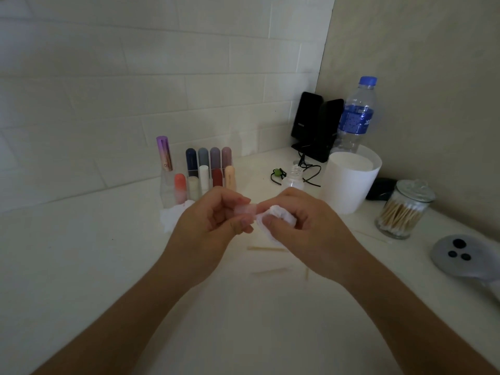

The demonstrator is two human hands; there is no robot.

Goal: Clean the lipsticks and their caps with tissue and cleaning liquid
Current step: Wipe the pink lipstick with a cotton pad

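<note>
A pale pink cap sits mid-frame above the white counter, pinched by the thumb and curled fingers of the left hand; the right hand grips a wad of tissue that touches the cap's right end. At eleven o'clock, lipsticks stand upright in a clear rack against the tiled wall, with a crumpled wad at its foot. At one o'clock stands a small uncapped bottle; at two, a white tub, water bottle and speakers fill the corner. A swab jar stands at three, and loose sticks lie at six
</note>
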